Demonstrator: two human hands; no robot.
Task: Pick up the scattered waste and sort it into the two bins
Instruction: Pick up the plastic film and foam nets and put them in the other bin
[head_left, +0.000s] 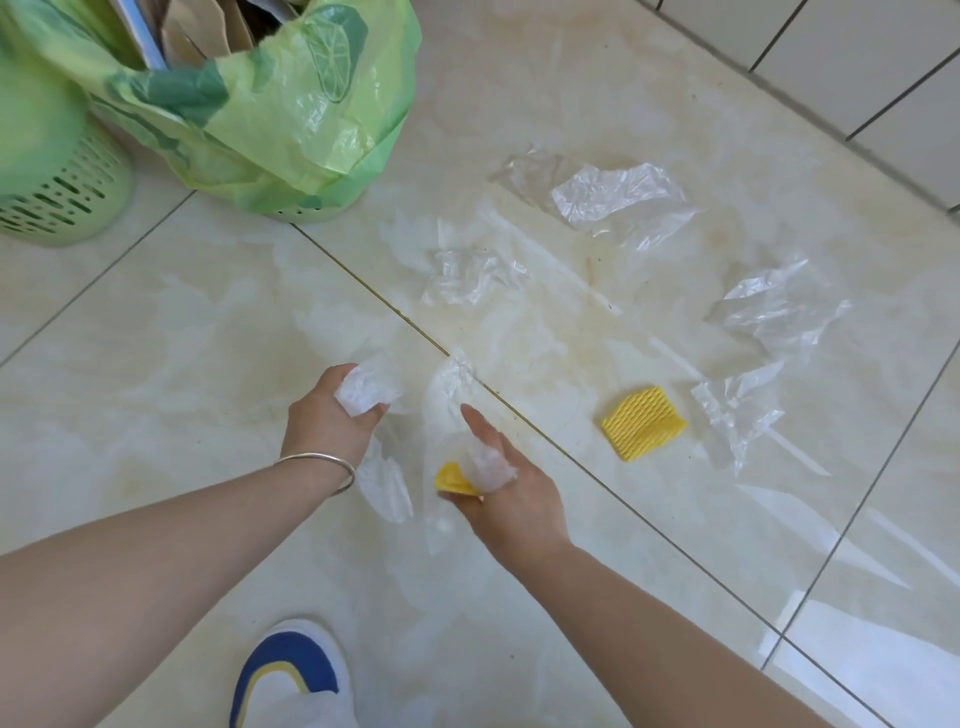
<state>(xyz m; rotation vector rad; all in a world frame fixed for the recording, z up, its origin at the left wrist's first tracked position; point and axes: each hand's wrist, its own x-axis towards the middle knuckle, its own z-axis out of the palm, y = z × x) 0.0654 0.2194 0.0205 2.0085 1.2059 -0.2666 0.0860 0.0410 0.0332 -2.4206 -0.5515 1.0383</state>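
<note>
Over the glossy cream tiled floor (156, 364), the left hand (327, 415) grips a crumpled wad of clear plastic film (370, 389), while the right hand (511, 499) pinches a small yellow foam piece (451, 478) together with clear film, forefinger extended. A yellow ribbed foam net (643, 422) and several clear plastic bags (618, 200) lie scattered to the right. Two pale green perforated bins stand far left, one (57, 202) bare-walled, the other lined with a green plastic bag (291, 119).

Two bins (291, 130) stand on the floor (156, 364) far left beyond the hands (415, 447); plastic scraps (618, 200) and foam netting (643, 423) lie right.
</note>
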